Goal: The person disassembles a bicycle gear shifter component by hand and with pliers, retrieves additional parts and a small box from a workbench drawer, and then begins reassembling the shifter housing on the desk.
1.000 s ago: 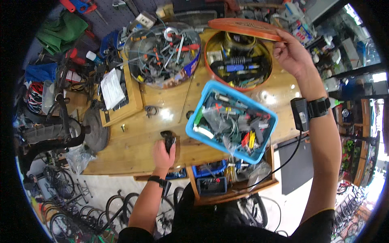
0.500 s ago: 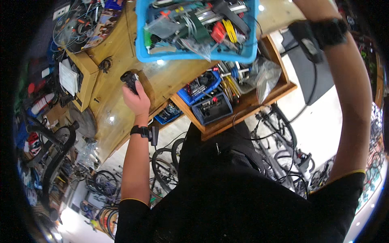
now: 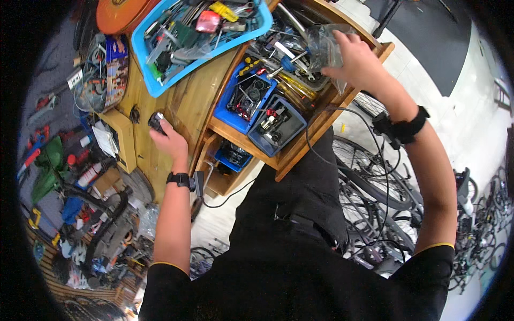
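Note:
My left hand (image 3: 172, 143) is closed on a small dark object (image 3: 156, 123) above the wooden bench; its kind cannot be made out. My right hand (image 3: 360, 63) reaches over the pulled-out wooden drawer (image 3: 369, 72), thumb and fingers apart, at a clear plastic bag (image 3: 323, 47). The bag lies among metal tools, partly behind the hand. Nearer me in the drawer stand a blue bin (image 3: 224, 111) with small dark parts and a dark grey bin (image 3: 286, 145) with metal parts. Yellow-handled tools (image 3: 297, 88) lie beside them.
A light blue tub (image 3: 201, 60) heaped with tools stands on the bench (image 3: 184, 101). A lower drawer (image 3: 217, 183) is partly open. Left are a cardboard box (image 3: 127, 140) and cluttered parts. Bicycles (image 3: 375, 187) stand on the right, and a black cable (image 3: 308, 140) loops past the drawer.
My right hand has come down from the top right to the plastic bag. The view has turned, showing more of the drawer. My left hand still holds the dark object.

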A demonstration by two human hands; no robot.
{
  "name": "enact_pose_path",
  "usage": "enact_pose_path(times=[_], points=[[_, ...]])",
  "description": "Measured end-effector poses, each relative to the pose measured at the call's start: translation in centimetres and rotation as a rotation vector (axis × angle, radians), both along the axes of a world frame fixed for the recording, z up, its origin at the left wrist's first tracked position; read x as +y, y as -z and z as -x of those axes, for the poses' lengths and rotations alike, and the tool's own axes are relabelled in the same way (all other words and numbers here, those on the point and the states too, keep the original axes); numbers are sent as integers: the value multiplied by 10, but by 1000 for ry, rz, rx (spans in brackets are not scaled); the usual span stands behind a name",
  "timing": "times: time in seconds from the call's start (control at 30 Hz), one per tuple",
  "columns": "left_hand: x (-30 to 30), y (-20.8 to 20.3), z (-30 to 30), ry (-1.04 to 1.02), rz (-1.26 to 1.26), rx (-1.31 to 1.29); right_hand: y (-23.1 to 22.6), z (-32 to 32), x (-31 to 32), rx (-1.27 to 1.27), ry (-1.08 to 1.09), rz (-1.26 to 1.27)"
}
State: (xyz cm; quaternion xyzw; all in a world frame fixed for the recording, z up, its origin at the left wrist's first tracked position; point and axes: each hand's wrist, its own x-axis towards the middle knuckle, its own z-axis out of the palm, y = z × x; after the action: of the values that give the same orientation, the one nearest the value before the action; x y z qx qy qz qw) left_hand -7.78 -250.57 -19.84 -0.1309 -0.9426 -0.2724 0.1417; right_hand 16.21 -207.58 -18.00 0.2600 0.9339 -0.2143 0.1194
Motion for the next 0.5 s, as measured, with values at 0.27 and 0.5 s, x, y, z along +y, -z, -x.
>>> enact_pose_path(times=[0.27,0.5], points=[[1,-3,2,-50,35,-10,58,-2,-28,219,60,-167],[-10,-6,10,-68,105,-46,10,-2,-28,350,246,67]])
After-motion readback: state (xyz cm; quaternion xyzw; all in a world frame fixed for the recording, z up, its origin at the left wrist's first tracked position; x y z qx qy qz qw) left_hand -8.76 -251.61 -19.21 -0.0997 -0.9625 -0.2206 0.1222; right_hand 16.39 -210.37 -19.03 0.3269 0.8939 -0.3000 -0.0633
